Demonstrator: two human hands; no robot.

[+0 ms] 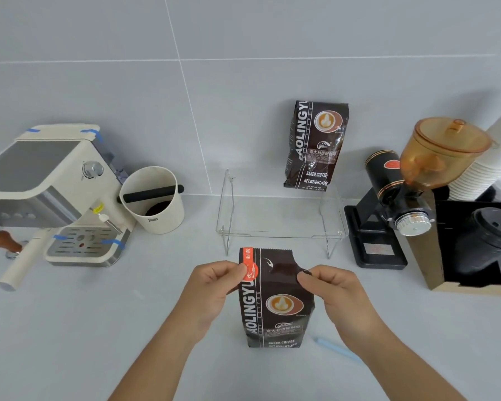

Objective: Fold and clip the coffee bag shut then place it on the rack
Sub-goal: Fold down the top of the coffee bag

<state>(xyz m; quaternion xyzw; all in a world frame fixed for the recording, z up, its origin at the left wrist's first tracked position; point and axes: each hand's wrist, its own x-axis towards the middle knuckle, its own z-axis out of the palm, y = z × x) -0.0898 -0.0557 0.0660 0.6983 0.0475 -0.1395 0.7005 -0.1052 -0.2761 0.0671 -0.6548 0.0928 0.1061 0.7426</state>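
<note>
While the coffee bag (275, 302) stands upright on the surface (99, 328) right in front of the person, its top is not yet folded, so the step in hand looks like making the first crease. Both hands are clamped on the bag's upper edges: the left hand (214, 287) pinches the side at nine o'clock, by the orange label, and the right hand (330, 287) pinches the side at three o'clock, where the top corner looks torn open. To do this well, I would say both pinches should sit level, the loose top be flattened to push air out, then rolled down in a straight, tight fold so the clip can bite evenly. A pale blue strip (334, 347), possibly the clip, lies on the surface at about four o'clock from the bag, close to the right forearm. Beyond the bag at twelve o'clock stands the clear rack (281, 224), with a second bag (315, 146) upright on it at the back, leaving room in front.
</note>
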